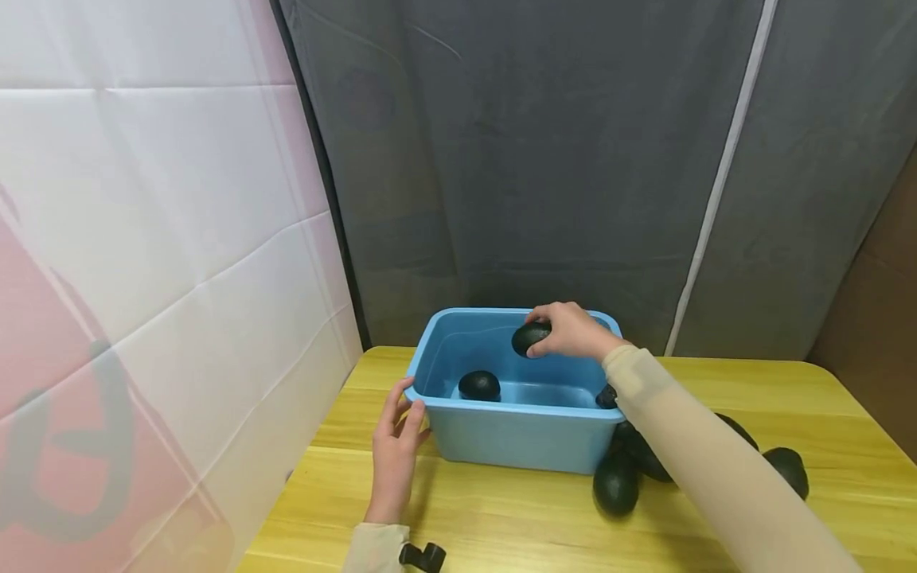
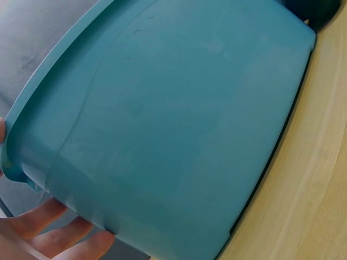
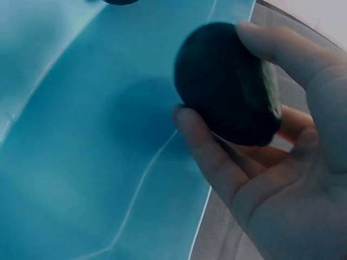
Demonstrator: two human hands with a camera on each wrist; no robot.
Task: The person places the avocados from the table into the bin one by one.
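The right hand (image 1: 573,330) holds a dark avocado (image 1: 531,337) over the blue tub (image 1: 523,438), with its fingers curled around it. The left hand (image 1: 396,454) rests flat on the tub's near left corner, fingers straight. Another avocado (image 1: 479,386) lies in the tub, and more avocados (image 1: 616,481) lie on the yellow table (image 1: 501,517) beside it.

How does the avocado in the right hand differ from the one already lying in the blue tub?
The held avocado is gripped by the right hand above the blue tub, off any surface; the resting avocado lies on the tub floor, untouched. The held one sits toward the tub's far right side, the resting one nearer the front left. Fingers partly cover the held one; the other shows fully. Both are dark green and rounded.
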